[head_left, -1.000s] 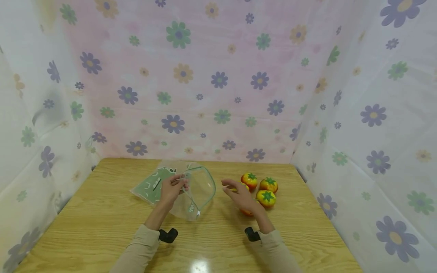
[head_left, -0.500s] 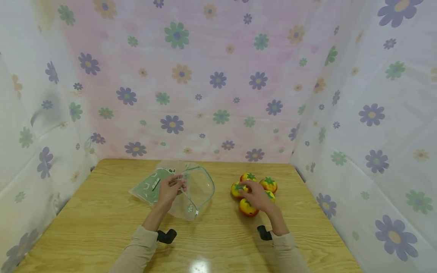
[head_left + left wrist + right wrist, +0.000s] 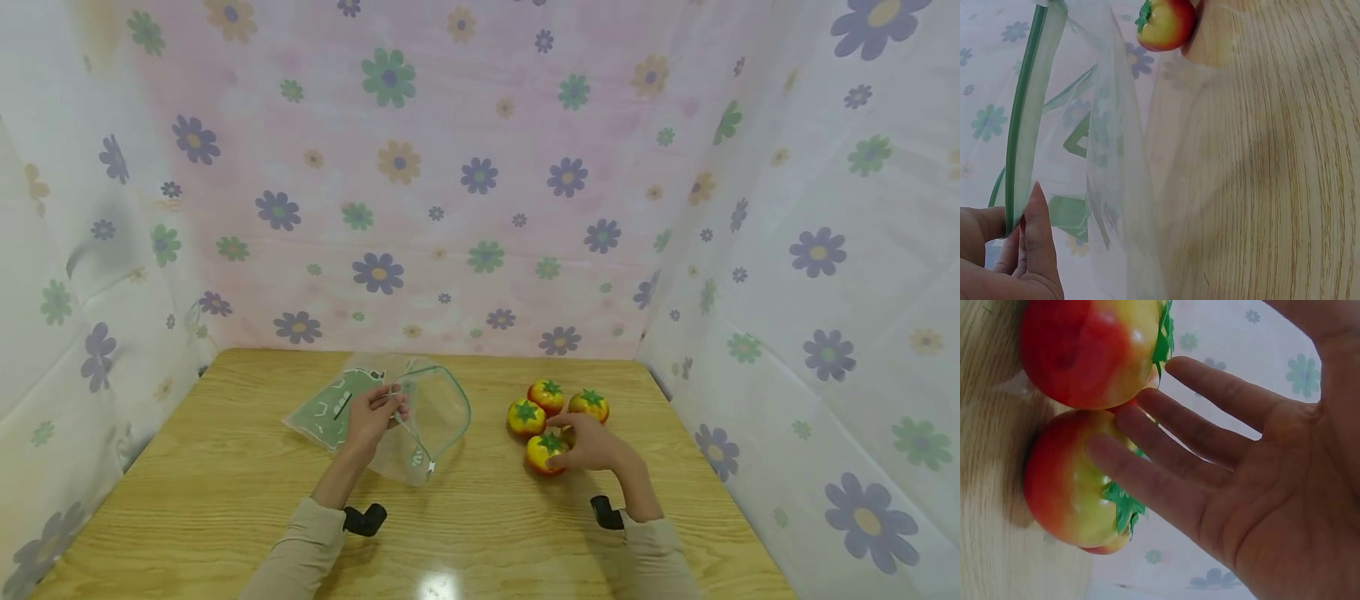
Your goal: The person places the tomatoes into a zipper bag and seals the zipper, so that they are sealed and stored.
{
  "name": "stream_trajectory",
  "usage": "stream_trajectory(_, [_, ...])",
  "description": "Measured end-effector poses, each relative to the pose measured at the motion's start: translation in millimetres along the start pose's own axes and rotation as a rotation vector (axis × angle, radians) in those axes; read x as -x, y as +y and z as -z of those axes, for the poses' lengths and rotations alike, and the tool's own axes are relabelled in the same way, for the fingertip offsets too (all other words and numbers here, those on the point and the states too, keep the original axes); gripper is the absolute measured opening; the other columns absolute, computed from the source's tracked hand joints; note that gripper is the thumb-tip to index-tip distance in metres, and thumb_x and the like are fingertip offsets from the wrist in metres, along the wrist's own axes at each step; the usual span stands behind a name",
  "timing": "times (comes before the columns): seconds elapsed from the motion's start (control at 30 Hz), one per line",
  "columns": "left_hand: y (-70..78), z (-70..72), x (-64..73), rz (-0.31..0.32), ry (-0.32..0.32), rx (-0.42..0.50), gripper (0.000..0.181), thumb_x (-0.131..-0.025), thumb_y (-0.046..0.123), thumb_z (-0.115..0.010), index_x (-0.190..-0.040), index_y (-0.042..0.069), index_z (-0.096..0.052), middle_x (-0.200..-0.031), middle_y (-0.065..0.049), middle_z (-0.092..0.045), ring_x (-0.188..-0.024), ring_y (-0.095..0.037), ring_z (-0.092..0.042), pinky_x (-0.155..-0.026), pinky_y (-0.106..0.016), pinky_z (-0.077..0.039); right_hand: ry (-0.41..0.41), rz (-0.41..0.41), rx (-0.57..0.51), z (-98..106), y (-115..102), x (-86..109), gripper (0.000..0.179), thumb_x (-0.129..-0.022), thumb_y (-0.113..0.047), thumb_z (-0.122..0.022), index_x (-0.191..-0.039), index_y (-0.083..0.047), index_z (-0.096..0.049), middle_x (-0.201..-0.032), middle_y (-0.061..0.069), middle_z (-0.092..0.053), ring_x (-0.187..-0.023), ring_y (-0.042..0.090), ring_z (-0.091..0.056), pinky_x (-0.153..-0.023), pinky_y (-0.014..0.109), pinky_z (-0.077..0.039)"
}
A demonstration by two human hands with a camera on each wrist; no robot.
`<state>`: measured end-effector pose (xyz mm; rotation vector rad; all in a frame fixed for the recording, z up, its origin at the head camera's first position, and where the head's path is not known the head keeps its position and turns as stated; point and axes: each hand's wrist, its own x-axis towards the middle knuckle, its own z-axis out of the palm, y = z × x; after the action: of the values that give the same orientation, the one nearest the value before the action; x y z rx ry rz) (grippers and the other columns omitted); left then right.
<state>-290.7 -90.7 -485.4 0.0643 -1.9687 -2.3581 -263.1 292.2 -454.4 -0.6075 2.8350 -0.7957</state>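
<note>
Tomatoes (image 3: 527, 417): four show plainly, clustered on the table (image 3: 465, 525); I can't tell whether the right hand (image 3: 596, 446) hides another.
Right-hand fingers: extended and spread over the cluster, gripping nothing that I can see, probably to suit round sides.
Bag (image 3: 390, 461): one, left of the tomatoes, its mouth parted.
Left hand (image 3: 372, 421): pinches the green rim (image 3: 1015, 125), I judge to keep that mouth apart.
</note>
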Motion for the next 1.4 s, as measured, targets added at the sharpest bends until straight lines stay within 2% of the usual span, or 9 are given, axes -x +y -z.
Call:
stream_trajectory(0.17, [1.1, 1.0, 1.0, -0.009, -0.006, 0.006, 0.036, -0.102, -0.002, -0.057, -0.134, -0.017, -0.052, -0.113, -0.031, -0.069, -0.072, -0.008, -0.068, -0.068, -0.019, -0.061, -0.036, -0.005, -0.019, 2, 1, 4.2, 0.067, -0.077, -0.025, -0.09, -0.132, 0.001, -0.063, -0.132, 0.02, -0.063, -0.121, 0.039, -0.059, -0.101, 0.059, -0.051])
stream_trajectory(0.47, [2.2, 0.0, 1.0, -0.007, -0.004, 0.001, 0.035, -0.102, -0.001, -0.057, -0.135, -0.014, -0.054, -0.111, -0.028, -0.07, -0.073, -0.008, -0.069, -0.07, -0.021, -0.062, -0.001, 0.016, -0.083, -4, 9, 1.8, 0.057, -0.081, -0.015, -0.087, -0.131, 0.001, -0.065, -0.131, 0.021, -0.065, -0.125, 0.045, -0.056, -0.105, 0.061, -0.048])
stream_trajectory(0.57, [2.5, 0.1, 2.1, -0.017, -0.011, 0.009, 0.036, -0.102, -0.002, -0.057, -0.135, -0.015, -0.053, -0.108, -0.025, -0.072, -0.072, -0.008, -0.069, -0.07, -0.022, -0.062, 0.017, 0.027, -0.093, -6, 11, 1.4, 0.057, -0.081, -0.017, -0.087, -0.13, 0.003, -0.065, -0.128, 0.021, -0.067, -0.119, 0.041, -0.06, -0.101, 0.057, -0.052])
stream_trajectory(0.73, [2.1, 0.4, 1.2, -0.022, -0.014, 0.01, 0.036, -0.102, -0.002, -0.057, -0.134, -0.017, -0.052, -0.105, -0.023, -0.072, -0.072, -0.009, -0.068, -0.07, -0.022, -0.062, 0.054, 0.032, -0.14, -13, 15, -0.2, 0.058, -0.082, -0.02, -0.087, -0.129, 0.006, -0.065, -0.125, 0.023, -0.067, -0.103, 0.032, -0.065, -0.086, 0.042, -0.06])
stream_trajectory(0.93, [1.0, 0.1, -1.2, 0.007, -0.003, 0.009, 0.034, -0.102, -0.001, -0.057, -0.134, -0.013, -0.055, -0.107, -0.023, -0.072, -0.072, -0.009, -0.068, -0.07, -0.022, -0.062, 0.113, 0.023, -0.222, -24, 18, -2.1, 0.057, -0.081, -0.02, -0.088, -0.126, 0.005, -0.065, -0.124, 0.023, -0.066, -0.107, 0.037, -0.066, -0.087, 0.045, -0.061])
stream_trajectory(1.07, [-1.2, 0.3, -1.3, 0.01, -0.008, 0.01, 0.035, -0.102, -0.001, -0.058, -0.134, -0.013, -0.054, -0.112, -0.027, -0.07, -0.072, -0.008, -0.068, -0.07, -0.021, -0.061, 0.167, -0.022, -0.268, -31, 17, -3.5, 0.053, -0.077, -0.017, -0.09, -0.121, 0.001, -0.069, -0.12, 0.018, -0.069, -0.104, 0.033, -0.068, -0.087, 0.042, -0.061])
stream_trajectory(1.2, [-3.9, 0.1, -0.1, -0.001, 0.001, 0.017, 0.034, -0.102, -0.001, -0.059, -0.133, -0.014, -0.055, -0.109, -0.024, -0.072, -0.071, -0.008, -0.068, -0.069, -0.021, -0.061, 0.223, -0.119, -0.32, -37, 15, -3.5, 0.051, -0.073, -0.016, -0.093, -0.118, -0.003, -0.073, -0.119, 0.014, -0.072, -0.1, 0.025, -0.069, -0.087, 0.037, -0.061])
stream_trajectory(1.3, [-6.1, -0.6, 2.7, 0.004, 0.003, 0.023, 0.035, -0.101, -0.001, -0.059, -0.133, -0.014, -0.055, -0.107, -0.023, -0.073, -0.07, -0.008, -0.067, -0.069, -0.021, -0.061, 0.242, -0.195, -0.356, -40, 13, -1.5, 0.054, -0.071, -0.016, -0.095, -0.119, -0.005, -0.073, -0.12, 0.012, -0.072, -0.102, 0.023, -0.068, -0.088, 0.038, -0.06])
stream_trajectory(1.4, [-7.9, -1.9, 6.6, 0.017, 0.0, 0.039, 0.036, -0.101, -0.001, -0.059, -0.134, -0.015, -0.054, -0.107, -0.024, -0.072, -0.07, -0.008, -0.067, -0.069, -0.021, -0.061, 0.249, -0.228, -0.376, -43, 12, 1.2, 0.057, -0.069, -0.015, -0.096, -0.121, -0.004, -0.073, -0.122, 0.012, -0.072, -0.106, 0.025, -0.068, -0.09, 0.04, -0.06])
